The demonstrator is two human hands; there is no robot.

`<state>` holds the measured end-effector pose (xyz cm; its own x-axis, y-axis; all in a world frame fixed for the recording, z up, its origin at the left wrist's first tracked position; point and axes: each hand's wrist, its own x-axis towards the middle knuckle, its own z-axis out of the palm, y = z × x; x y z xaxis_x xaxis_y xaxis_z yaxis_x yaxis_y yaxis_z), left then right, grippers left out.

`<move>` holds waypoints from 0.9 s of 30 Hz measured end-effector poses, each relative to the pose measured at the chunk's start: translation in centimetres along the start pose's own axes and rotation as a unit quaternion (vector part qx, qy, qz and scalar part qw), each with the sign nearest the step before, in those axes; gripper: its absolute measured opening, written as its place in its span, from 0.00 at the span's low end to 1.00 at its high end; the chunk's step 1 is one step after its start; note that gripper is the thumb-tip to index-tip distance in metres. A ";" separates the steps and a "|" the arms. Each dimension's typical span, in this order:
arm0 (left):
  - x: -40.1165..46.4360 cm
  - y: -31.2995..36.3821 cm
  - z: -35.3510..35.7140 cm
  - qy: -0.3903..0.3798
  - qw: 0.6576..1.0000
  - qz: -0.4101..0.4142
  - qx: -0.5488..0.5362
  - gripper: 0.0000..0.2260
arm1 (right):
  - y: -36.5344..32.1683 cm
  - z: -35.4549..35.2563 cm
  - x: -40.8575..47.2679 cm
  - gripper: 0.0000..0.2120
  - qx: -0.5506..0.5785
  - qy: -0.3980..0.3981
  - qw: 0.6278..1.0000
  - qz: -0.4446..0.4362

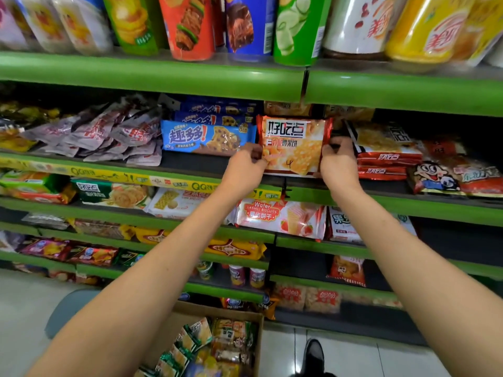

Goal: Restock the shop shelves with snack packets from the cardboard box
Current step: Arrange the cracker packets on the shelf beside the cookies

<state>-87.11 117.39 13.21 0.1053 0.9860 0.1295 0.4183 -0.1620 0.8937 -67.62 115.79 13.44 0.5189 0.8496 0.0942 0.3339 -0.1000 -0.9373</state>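
Head view: left hand [245, 170] pinches left edge of orange-red plastic cracker packet [295, 146]; right hand [339, 163] pinches right edge. Both hands clamped on packet, arms extended. Packet upright, face out, bottom at front of dark shelf with green edge [381, 197]. Blue chocolate-chip cookie packets [206, 137] just beside on left; stack of red-and-white packets [386, 151] on right. Open brown cardboard box [253, 322] on floor below, holding mixed snack packets [212, 346]. Black shoe [314, 352] beside box.
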 end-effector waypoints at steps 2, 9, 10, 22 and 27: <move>0.0 0.5 0.6 -0.028 1.000 0.000 -0.001 0.18 | 0.2 0.0 0.0 0.15 0.010 -0.005 1.000 -0.011; 3.3 2.9 4.3 -0.030 0.995 0.007 0.090 0.23 | -0.5 1.9 2.1 0.25 -0.067 -0.015 0.996 -0.051; 4.1 3.3 4.7 -0.027 0.993 -0.004 0.119 0.24 | -0.7 2.2 2.6 0.24 -0.075 -0.012 0.996 -0.056; 7.9 2.3 6.1 -0.033 0.982 -0.011 0.185 0.27 | -1.4 4.9 6.8 0.18 -0.075 -0.100 0.981 -0.146; 7.2 1.8 6.1 -0.027 0.985 -0.021 0.166 0.32 | -0.6 5.0 7.3 0.19 -0.089 -0.107 0.979 -0.152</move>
<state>-80.07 123.97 13.16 0.1253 0.9901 0.0637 0.6950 -0.1334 0.7066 -68.01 124.69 13.05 0.2043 0.9412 0.2691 0.5881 0.1018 -0.8024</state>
